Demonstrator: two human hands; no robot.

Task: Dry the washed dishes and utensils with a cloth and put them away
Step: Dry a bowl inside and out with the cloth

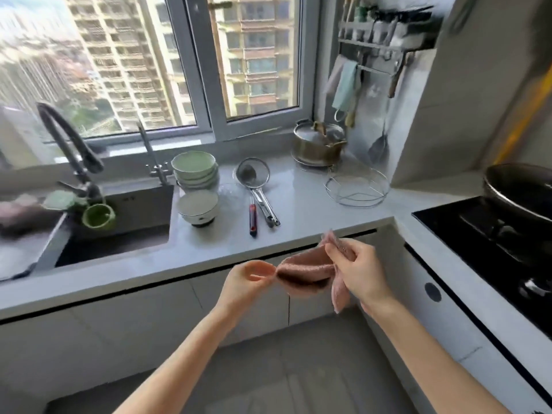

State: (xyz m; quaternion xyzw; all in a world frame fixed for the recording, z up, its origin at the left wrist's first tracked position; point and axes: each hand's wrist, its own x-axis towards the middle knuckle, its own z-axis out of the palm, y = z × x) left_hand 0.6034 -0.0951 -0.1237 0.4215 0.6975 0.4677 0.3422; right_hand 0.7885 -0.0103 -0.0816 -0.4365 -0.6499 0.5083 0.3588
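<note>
A pink cloth (pixel 307 271) is stretched between both hands in front of the counter edge. My left hand (pixel 248 279) pinches its left corner and my right hand (pixel 355 268) grips its right end, with a flap hanging down. On the grey counter (pixel 298 222) stand a stack of green bowls (pixel 194 171) and a white bowl (pixel 198 209) in front of it. To their right lie a metal strainer (pixel 254 177), tongs (pixel 267 209) and a red-handled utensil (pixel 253 218).
The sink (pixel 125 234) with a black faucet (pixel 70 144) and a green cup (pixel 98 216) is at the left. A lidded pot (pixel 319 144) and a wire rack (pixel 357 186) stand at the back right. A stove with a dark wok (pixel 519 189) is at the right.
</note>
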